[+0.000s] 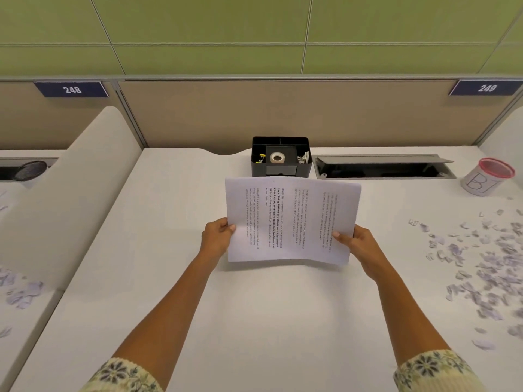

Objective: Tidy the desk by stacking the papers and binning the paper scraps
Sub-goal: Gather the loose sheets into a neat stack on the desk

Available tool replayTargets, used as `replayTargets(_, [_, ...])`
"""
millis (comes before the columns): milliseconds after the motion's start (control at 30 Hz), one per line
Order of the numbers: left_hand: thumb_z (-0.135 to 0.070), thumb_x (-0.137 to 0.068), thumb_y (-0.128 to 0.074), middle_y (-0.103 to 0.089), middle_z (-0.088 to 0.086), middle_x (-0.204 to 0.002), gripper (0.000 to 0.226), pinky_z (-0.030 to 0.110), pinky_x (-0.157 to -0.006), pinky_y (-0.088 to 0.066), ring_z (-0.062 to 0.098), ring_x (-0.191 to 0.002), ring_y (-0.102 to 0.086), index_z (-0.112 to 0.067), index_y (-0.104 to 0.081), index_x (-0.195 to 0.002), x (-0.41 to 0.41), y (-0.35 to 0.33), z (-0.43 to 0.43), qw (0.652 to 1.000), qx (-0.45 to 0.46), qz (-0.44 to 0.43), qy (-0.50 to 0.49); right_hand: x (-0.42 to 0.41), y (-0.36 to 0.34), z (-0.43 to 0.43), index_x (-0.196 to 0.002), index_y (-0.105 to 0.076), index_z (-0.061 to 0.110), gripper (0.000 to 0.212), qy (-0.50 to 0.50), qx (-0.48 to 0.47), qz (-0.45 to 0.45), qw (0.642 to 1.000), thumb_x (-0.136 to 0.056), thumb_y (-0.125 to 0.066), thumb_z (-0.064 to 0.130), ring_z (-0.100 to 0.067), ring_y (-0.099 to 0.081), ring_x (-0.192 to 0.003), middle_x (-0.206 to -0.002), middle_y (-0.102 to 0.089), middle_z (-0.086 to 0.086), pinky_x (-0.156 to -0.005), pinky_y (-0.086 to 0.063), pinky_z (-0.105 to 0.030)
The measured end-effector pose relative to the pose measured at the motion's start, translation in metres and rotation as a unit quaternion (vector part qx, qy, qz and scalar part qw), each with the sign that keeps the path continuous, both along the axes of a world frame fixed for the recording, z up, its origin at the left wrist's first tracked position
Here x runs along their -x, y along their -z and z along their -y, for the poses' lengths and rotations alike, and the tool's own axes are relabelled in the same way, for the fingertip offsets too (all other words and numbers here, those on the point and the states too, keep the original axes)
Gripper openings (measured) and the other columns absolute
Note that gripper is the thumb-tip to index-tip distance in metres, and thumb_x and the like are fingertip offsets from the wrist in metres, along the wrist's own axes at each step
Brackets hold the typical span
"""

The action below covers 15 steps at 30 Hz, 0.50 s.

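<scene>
Two hands, left (217,238) and right (357,242), pinch the papers (291,219) by their side edges above the desk (254,321). Loose sheets could slide apart if either pinch slackens; scraps (486,267) wait at three o'clock.

A black desk organizer (281,157) is set at the far edge of the white desk, with a tape roll (277,157) held in its middle compartment. Just to its right, an open cable hatch (382,165) is recessed. Number plates 248 (72,89) and 249 (486,88) are mounted on the partition.
</scene>
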<state>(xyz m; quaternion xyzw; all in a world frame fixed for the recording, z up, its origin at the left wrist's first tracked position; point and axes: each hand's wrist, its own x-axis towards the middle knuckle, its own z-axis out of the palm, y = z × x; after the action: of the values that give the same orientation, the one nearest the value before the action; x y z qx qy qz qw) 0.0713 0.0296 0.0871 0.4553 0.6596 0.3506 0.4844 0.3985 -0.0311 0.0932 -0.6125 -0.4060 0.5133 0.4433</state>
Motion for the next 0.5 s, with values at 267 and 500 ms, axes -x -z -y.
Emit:
replayTargets(267, [-0.001, -0.095, -0.051, -0.067, 0.011, -0.117, 0.023, 0.032, -0.088, -0.049, 0.024, -0.100, -0.062, -0.006, -0.066, -0.113, -0.005, -0.006, 0.009, 0.991, 0.060, 0.096, -0.067, -0.001, -0.016, -0.002, -0.128, -0.054, 0.029, 0.048, 0.099, 0.010, -0.018, 0.995, -0.084, -0.072, 0.035, -0.021, -0.064, -0.105, -0.114, -0.067, 0.001, -0.091, -0.049, -0.041])
replayTargets(500, [0.002, -0.096, -0.049, -0.063, 0.015, -0.122, 0.029, 0.030, -0.081, -0.051, 0.023, -0.098, -0.059, -0.002, -0.060, -0.122, -0.033, -0.006, 0.027, 0.965, 0.097, 0.198, -0.141, 0.048, -0.015, -0.007, -0.149, -0.025, 0.018, 0.085, 0.155, 0.044, -0.226, 0.961, -0.082, -0.075, 0.033, -0.025, -0.063, -0.112, -0.131, -0.060, -0.007, -0.096, -0.049, -0.051])
